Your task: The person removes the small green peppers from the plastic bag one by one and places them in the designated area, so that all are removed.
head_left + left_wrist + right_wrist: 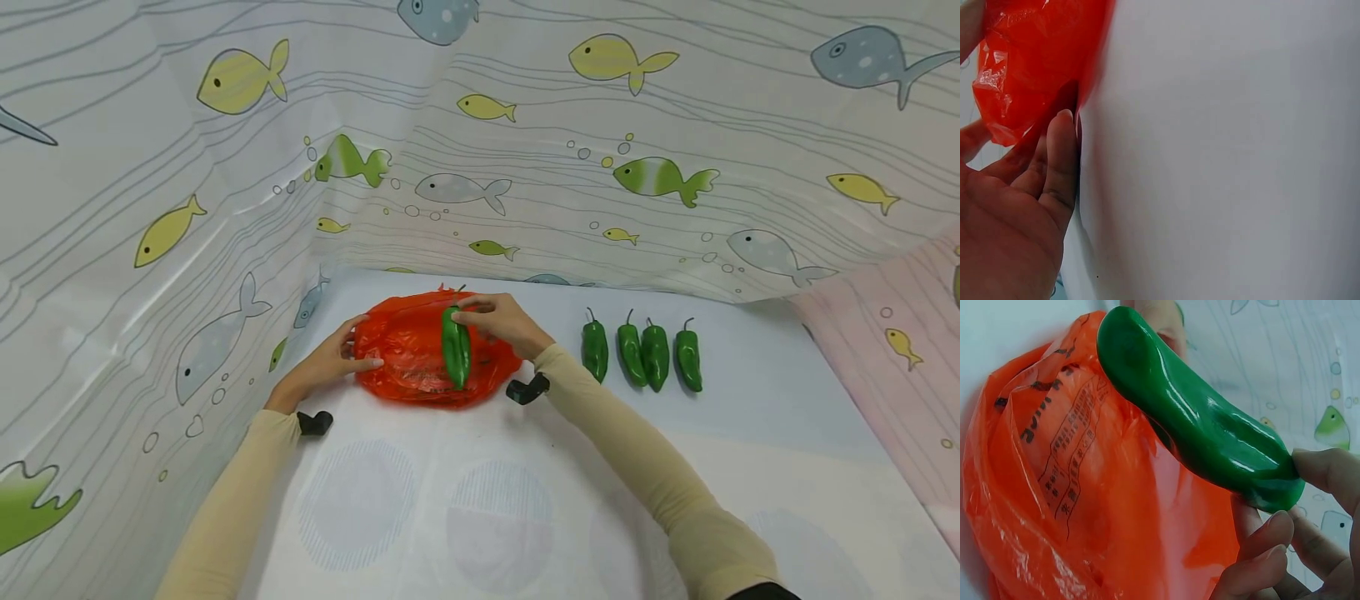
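Note:
My right hand (504, 321) pinches a glossy green pepper (456, 348) near its stem end, and the pepper hangs tip down in front of a red plastic bag (408, 350). In the right wrist view the pepper (1204, 419) slants across the bag (1104, 487), which carries dark printed lettering. My left hand (330, 358) is at the bag's left side, thumb on the near face and fingers around the edge. From the left wrist, the left hand's fingers (1057, 156) reach under the bag (1035, 62), close to the white table surface.
To the right of the bag, several green peppers (655, 357) lie in a row on the white table (510, 492), stems pointing away. A fish-print sheet (540, 183) rises behind the table and along its left side. A pink sheet (900, 367) borders the right.

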The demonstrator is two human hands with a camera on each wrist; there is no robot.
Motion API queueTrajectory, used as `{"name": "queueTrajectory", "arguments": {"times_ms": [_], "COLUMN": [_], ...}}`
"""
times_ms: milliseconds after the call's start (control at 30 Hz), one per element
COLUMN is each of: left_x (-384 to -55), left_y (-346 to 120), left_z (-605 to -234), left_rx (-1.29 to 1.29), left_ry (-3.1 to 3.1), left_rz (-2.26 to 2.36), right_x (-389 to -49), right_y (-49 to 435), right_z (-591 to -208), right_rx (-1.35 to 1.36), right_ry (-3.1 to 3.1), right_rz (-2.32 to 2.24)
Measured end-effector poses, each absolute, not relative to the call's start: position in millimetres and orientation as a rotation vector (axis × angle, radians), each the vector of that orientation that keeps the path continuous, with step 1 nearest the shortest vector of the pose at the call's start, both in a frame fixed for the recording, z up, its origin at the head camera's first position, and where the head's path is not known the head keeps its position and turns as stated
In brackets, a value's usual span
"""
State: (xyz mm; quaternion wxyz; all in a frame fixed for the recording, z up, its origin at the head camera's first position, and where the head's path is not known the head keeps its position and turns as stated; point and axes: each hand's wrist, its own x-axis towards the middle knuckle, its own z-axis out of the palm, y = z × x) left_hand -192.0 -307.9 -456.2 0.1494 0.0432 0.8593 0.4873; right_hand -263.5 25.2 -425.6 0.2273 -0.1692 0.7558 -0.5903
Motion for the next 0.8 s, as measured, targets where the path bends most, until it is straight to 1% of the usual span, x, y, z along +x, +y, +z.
{"name": "queueTrajectory", "arguments": {"times_ms": [233, 600, 800], "left_x": [-193, -193, -203], "left_y": [-310, -310, -319], "left_z": [-459, -459, -482], "left_rx": [0.154, 0.136, 0.147], "left_ry": [2.462, 2.474, 2.488], "left_rz": [1.422, 1.394, 1.409], "right_x": [-263, -263, -265], "right_y": [36, 56, 69], "right_z": [-424, -420, -424], "right_rx": [-0.471, -0.402, -0.400], "right_ry": [2.105, 2.168, 2.190], "right_rz": [-1.631, -1.584, -1.599]}}
